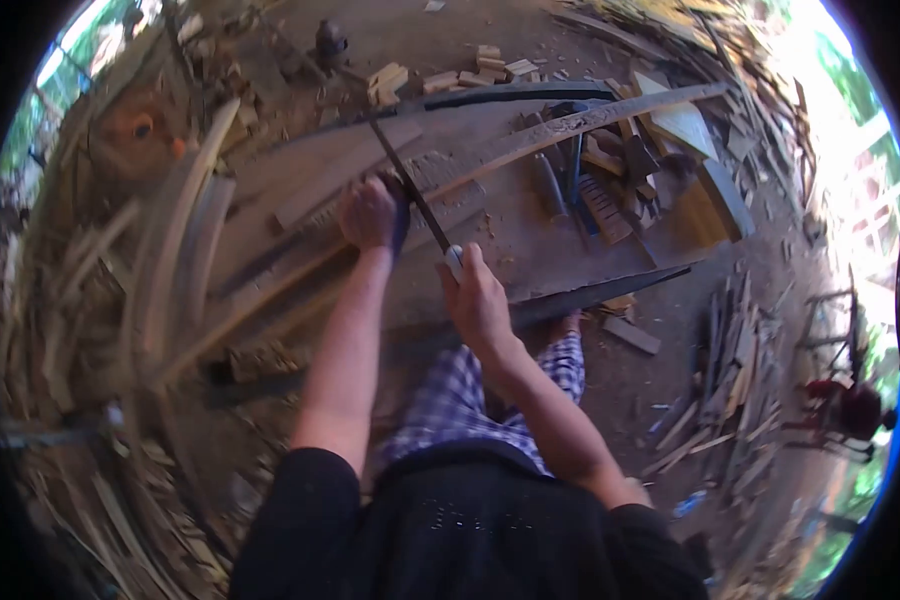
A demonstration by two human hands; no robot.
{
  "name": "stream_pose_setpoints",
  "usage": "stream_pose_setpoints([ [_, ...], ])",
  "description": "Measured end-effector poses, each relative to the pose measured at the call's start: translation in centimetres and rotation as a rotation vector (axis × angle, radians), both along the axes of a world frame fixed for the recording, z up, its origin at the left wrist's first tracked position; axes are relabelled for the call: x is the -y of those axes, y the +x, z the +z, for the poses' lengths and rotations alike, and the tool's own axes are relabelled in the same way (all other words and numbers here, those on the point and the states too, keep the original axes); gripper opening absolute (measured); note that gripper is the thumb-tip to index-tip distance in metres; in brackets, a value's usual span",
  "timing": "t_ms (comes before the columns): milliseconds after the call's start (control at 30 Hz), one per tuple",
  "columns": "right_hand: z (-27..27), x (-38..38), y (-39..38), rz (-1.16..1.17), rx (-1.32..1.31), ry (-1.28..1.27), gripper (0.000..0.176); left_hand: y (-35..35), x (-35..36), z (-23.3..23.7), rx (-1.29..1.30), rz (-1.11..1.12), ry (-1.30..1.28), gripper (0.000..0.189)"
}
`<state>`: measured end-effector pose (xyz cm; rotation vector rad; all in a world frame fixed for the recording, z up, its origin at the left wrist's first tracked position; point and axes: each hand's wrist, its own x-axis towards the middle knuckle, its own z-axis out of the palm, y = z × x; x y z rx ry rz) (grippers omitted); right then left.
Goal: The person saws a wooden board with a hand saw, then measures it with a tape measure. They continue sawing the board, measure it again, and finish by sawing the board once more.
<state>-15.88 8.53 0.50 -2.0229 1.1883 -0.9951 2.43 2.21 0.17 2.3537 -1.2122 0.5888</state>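
Observation:
A long curved wooden beam [545, 133] lies diagonally across a wooden workbench [530, 258]. My left hand [370, 212] is closed over the beam near its middle, its fingers partly hidden in shadow. In my right hand [481, 305] is the pale handle of a long, narrow, dark-bladed tool [427, 211]. The blade slants up and left across the beam, just right of my left hand. Whether its edge is toothed or file-like, I cannot tell. A little wood dust and shavings [489, 226] lie on the bench by the beam.
Tools, including a hammer [574, 140], a handled tool [549, 184] and a slotted wooden piece [606, 208], lie at the bench's right. Curved planks [185, 240] lean at the left. Wood offcuts [388, 80] and scrap sticks [735, 350] litter the ground around it.

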Motion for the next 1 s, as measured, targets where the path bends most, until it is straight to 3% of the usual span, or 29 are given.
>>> stream_pose_setpoints([
  [200,-0.6,-10.3,-11.7,-0.030,-0.067,0.213,0.024,-0.2,0.4,0.4,-0.075,0.034,0.025,0.028],
  [300,1.4,-8.4,-9.7,-0.024,-0.058,0.131,0.025,-0.5,0.0,0.3,-0.007,-0.001,-0.004,0.029],
  [433,0.8,0.5,0.3,-0.019,-0.074,0.039,0.025,0.2,0.1,0.2,-0.036,-0.026,0.004,0.032],
  [600,0.2,-4.7,-6.2,-0.012,0.073,0.035,0.022,-0.7,0.4,1.2,-0.099,0.046,0.027,0.031],
  [667,0.0,-8.6,-10.2,-0.012,-0.056,0.149,0.021,-0.6,0.3,0.9,-0.126,0.078,0.046,0.031],
  [767,0.6,-7.6,-8.8,-0.043,-0.050,0.121,0.023,-0.4,0.1,0.6,-0.024,0.003,0.039,0.030],
  [833,1.1,-2.3,-3.4,-0.010,0.007,0.005,0.024,0.0,0.0,0.1,-0.062,-0.014,0.043,0.031],
  [900,1.6,1.5,0.6,0.005,-0.107,0.041,0.025,0.1,0.2,0.4,-0.094,-0.022,0.037,0.032],
  [1000,-0.6,0.1,-0.7,-0.010,-0.009,-0.048,0.024,-0.2,0.2,0.5,-0.140,0.006,0.047,0.034],
])
